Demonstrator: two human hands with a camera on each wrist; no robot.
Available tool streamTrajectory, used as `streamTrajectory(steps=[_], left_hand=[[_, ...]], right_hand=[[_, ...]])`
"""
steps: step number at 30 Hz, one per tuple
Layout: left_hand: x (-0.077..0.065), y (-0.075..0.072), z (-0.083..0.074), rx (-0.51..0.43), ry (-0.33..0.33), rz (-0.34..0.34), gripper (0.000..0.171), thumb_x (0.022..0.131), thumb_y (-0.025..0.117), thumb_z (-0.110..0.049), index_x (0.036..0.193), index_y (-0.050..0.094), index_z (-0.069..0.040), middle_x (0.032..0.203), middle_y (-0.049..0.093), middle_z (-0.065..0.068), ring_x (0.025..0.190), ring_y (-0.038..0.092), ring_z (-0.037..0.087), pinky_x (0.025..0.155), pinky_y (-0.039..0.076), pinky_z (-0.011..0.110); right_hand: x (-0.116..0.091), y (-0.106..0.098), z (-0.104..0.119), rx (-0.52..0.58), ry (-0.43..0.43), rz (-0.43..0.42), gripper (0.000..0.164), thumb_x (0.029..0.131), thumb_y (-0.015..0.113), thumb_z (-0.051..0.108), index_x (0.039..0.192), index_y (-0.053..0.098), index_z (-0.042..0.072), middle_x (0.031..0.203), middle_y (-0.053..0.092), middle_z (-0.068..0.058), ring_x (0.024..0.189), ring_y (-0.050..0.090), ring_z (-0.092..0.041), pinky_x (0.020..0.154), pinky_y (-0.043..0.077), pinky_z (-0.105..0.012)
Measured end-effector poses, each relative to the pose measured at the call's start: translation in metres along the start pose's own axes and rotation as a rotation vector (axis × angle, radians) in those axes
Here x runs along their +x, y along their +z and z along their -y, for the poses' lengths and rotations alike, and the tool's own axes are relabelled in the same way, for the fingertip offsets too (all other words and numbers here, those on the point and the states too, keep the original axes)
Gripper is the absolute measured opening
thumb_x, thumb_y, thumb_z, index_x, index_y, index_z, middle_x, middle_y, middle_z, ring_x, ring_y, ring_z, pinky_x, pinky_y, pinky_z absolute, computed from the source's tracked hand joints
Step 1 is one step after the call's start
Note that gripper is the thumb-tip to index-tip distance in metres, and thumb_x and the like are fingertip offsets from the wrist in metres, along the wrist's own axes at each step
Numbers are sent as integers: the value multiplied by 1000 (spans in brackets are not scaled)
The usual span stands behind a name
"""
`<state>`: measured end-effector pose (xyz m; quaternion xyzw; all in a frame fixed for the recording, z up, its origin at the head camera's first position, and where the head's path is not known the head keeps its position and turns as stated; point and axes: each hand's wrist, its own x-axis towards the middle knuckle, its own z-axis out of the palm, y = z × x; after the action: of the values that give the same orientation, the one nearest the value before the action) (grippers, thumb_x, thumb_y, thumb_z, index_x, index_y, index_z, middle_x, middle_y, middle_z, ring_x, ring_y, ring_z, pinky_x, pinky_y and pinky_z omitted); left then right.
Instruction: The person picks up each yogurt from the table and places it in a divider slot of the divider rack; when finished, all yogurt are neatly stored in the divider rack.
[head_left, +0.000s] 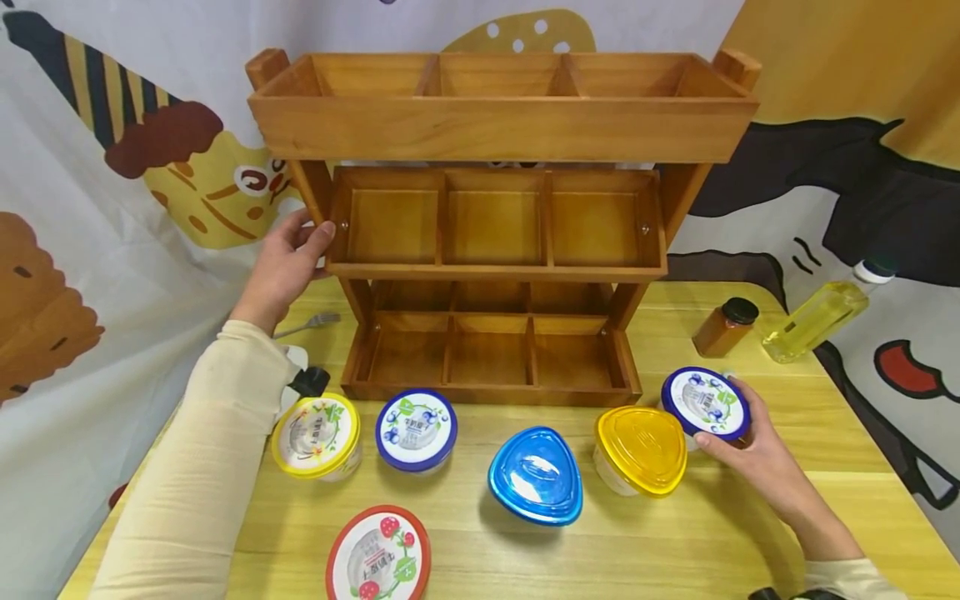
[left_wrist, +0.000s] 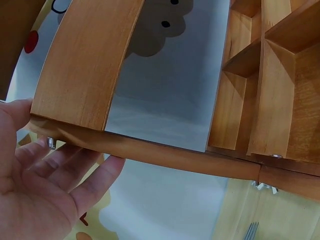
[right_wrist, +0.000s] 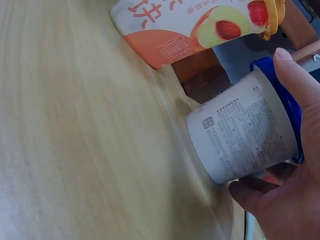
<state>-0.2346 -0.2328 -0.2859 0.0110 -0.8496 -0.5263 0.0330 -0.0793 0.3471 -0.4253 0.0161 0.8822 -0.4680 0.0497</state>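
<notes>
A three-tier wooden rack (head_left: 495,129) with divided compartments stands at the back of the table. My left hand (head_left: 281,262) grips its left side at the middle tier. In the left wrist view, the thumb and fingers lie on either side of the wooden side rail (left_wrist: 165,152). At the front right, my right hand (head_left: 772,458) holds a round white cup with a dark blue blueberry lid (head_left: 705,402). The right wrist view shows printed text on the cup's wall (right_wrist: 245,130), its base close to the tabletop. Beside it stands a cup with a yellow three-cornered lid (head_left: 642,450).
Other lidded cups stand before the rack: yellow-rimmed (head_left: 317,437), blueberry (head_left: 417,429), shiny blue (head_left: 536,477) and red-rimmed strawberry (head_left: 378,554). A black-capped jar (head_left: 725,327) and a bottle of yellow liquid (head_left: 817,321) are at right. A fork (head_left: 311,323) lies left of the rack.
</notes>
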Motion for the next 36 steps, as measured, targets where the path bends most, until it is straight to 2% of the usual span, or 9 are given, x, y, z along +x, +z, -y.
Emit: streamTrajectory(steps=[4, 7, 10, 14, 16, 19, 23, 32, 36], left_hand=[[0, 0, -1, -8, 4, 1, 71, 101, 43, -52, 158, 22, -16, 151, 42, 17, 132, 47, 27, 100, 52, 41], [0, 0, -1, -11, -3, 0, 71, 101, 43, -53, 158, 22, -17, 151, 42, 17, 133, 47, 28, 103, 49, 48], [0, 0, 0, -8, -12, -2, 72, 101, 43, -53, 158, 20, -17, 152, 42, 17, 134, 46, 29, 104, 48, 49], [1, 0, 0, -4, -13, -1, 73, 101, 43, -52, 159, 18, -16, 154, 40, 17, 136, 44, 29, 105, 47, 50], [0, 0, 0, -6, -13, 1, 73, 101, 43, -52, 159, 17, -16, 154, 39, 17, 137, 43, 29, 105, 47, 50], [0, 0, 0, -7, -13, 4, 74, 101, 43, -52, 159, 16, -16, 155, 38, 17, 138, 43, 29, 106, 46, 50], [1, 0, -1, -11, -13, 9, 74, 101, 43, -52, 160, 15, -16, 155, 38, 17, 138, 42, 29, 106, 46, 50], [0, 0, -1, -11, -10, 6, 73, 101, 43, -52, 159, 16, -16, 152, 41, 17, 135, 44, 27, 105, 47, 49], [0, 0, -1, -11, -14, 5, 73, 101, 42, -52, 159, 17, -16, 152, 40, 17, 136, 43, 28, 106, 47, 49]], right_hand=[[0, 2, -1, 7, 5, -23, 96, 97, 64, 25, 158, -10, 20, 154, 17, -36, 124, 40, -1, 83, 36, 2], [-1, 3, -2, 21, 3, -31, 95, 97, 64, 24, 158, -9, 19, 154, 18, -37, 114, 35, 14, 83, 35, 2], [-1, 3, -2, 17, 13, -34, 95, 98, 63, 25, 158, -9, 18, 154, 18, -37, 121, 37, 7, 84, 34, 3], [0, 4, -2, 7, 38, -32, 95, 98, 62, 28, 158, -11, 17, 155, 15, -36, 136, 35, -30, 84, 33, 3], [0, 4, -2, 5, 46, -33, 96, 98, 62, 29, 158, -11, 16, 155, 14, -36, 136, 30, -41, 83, 32, 4], [0, 4, -2, 7, 39, -42, 95, 98, 63, 27, 158, -9, 14, 155, 15, -36, 134, 37, -23, 84, 33, 3], [-2, 1, -2, 6, 24, -64, 93, 98, 63, 26, 158, -6, 13, 152, 19, -36, 116, 37, 8, 82, 36, 3], [-3, -17, 17, 12, -60, -83, 86, 99, 60, 18, 158, -2, 24, 149, 19, -30, 109, 38, 12, 81, 42, 0], [1, -22, 30, 7, -94, -75, 87, 99, 60, 16, 158, -2, 27, 152, 18, -29, 113, 38, 11, 82, 43, 0]])
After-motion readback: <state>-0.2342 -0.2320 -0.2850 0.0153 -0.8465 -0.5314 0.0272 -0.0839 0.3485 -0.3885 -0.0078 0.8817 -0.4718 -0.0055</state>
